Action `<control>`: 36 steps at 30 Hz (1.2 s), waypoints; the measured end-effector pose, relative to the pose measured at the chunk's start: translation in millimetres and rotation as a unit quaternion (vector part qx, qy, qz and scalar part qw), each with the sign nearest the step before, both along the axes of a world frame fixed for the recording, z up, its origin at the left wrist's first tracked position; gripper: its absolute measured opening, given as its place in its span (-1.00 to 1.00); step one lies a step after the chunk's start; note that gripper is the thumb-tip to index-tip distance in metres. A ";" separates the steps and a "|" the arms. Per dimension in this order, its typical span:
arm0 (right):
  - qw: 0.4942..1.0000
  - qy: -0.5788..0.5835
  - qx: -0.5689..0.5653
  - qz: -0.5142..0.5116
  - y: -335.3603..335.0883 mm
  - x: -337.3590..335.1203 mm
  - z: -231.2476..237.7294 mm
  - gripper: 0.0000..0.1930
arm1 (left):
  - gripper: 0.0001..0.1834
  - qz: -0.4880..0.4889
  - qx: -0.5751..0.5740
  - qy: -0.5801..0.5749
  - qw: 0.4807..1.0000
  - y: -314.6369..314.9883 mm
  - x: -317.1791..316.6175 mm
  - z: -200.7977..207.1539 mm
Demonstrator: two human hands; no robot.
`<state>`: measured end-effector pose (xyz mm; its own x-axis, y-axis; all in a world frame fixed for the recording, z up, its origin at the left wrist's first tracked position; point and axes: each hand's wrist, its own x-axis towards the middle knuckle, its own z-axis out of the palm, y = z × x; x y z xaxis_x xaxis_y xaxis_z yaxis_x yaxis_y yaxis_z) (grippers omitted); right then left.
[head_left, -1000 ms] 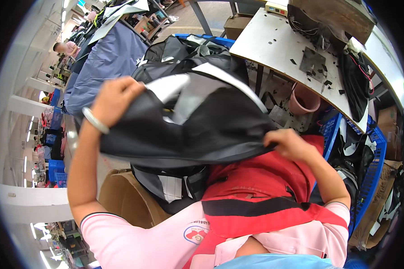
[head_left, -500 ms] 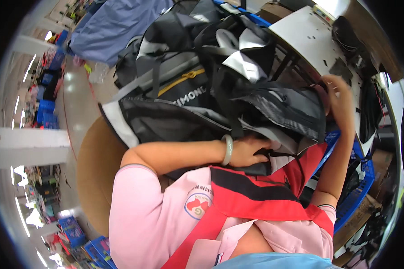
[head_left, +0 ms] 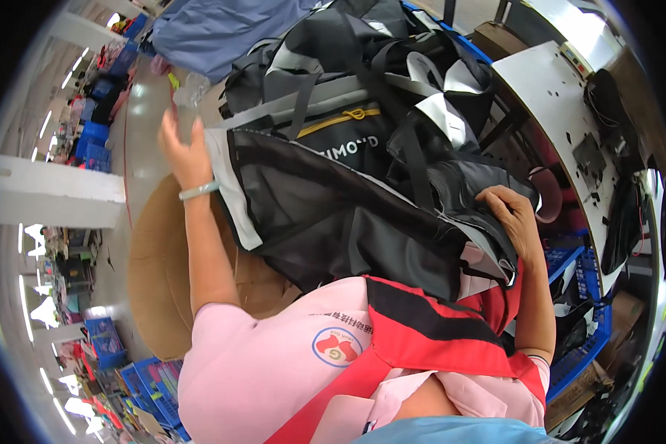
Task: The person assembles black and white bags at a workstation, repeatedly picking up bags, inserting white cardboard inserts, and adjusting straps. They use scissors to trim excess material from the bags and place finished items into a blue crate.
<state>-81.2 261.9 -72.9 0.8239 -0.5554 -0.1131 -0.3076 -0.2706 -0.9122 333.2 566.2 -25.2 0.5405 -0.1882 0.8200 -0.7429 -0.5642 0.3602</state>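
A black and grey fabric bag (head_left: pixel 348 244) with a mesh panel and light grey edging lies spread across my lap. My left hand (head_left: pixel 185 154) is raised beside its white end strip (head_left: pixel 233 189), fingers stretched and thumb apart, holding nothing. On the other side, my right hand (head_left: pixel 514 222) has its fingers bent over the bag's zippered, grey-trimmed edge and grips it; the thumb is hidden. Just beyond lies a heap of similar black bags (head_left: pixel 311 66), with straps, white patches and a yellow zipper (head_left: pixel 340 122).
A brown cardboard drum (head_left: pixel 159 274) stands at my left. To the right are a white table (head_left: pixel 540 89) littered with dark scraps and a blue plastic crate (head_left: pixel 588 325). Bluish-grey cloth (head_left: pixel 222 33) covers something at the far left.
My left hand has moved from the bag's middle out to its left end and opened. My right hand has come down and inward onto the bag's edge. The bag now lies more spread out.
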 end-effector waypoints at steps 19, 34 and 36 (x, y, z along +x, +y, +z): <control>0.971 0.059 -0.226 0.040 -17.9 -82.3 -23.0 -0.77 | -0.87 -0.622 0.260 -0.058 0.736 -270.1 -162.3 54.1; 0.925 -0.225 -0.027 -0.304 -74.0 -122.9 28.2 -0.69 | -0.77 -0.781 0.351 0.294 0.424 -409.7 -321.4 14.1; 0.925 -0.219 -0.014 -0.310 -85.8 -126.5 27.3 -0.73 | -0.76 -0.777 0.361 0.302 0.418 -423.1 -324.6 12.8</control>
<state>-207.8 176.1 -45.5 0.3089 -0.9343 0.1778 -0.0142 -0.1914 -0.9814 8.7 143.1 -12.4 -0.6270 -0.7775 0.0494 -0.3100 0.3071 0.8998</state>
